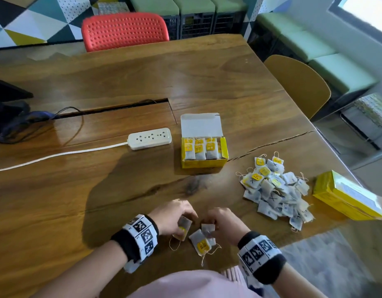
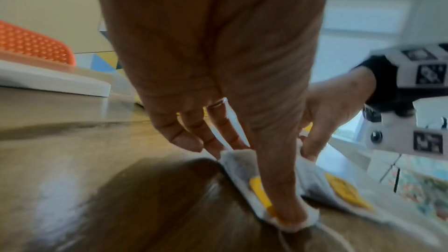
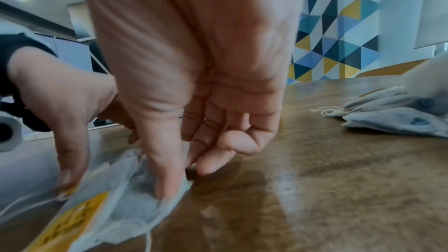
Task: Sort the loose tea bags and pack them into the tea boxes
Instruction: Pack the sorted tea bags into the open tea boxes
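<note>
My left hand pinches a tea bag with a yellow tag near the table's front edge; in the left wrist view the thumb presses on that tea bag. Close beside it my right hand pinches another tea bag, thumb on the grey tea bag. One more tagged tea bag lies between the wrists. An open yellow tea box holds rows of bags. A pile of loose tea bags lies to the right.
A shut yellow tea box lies at the right table edge. A white power strip and its cable sit left of the open box. A red chair and a yellow chair stand around the wooden table.
</note>
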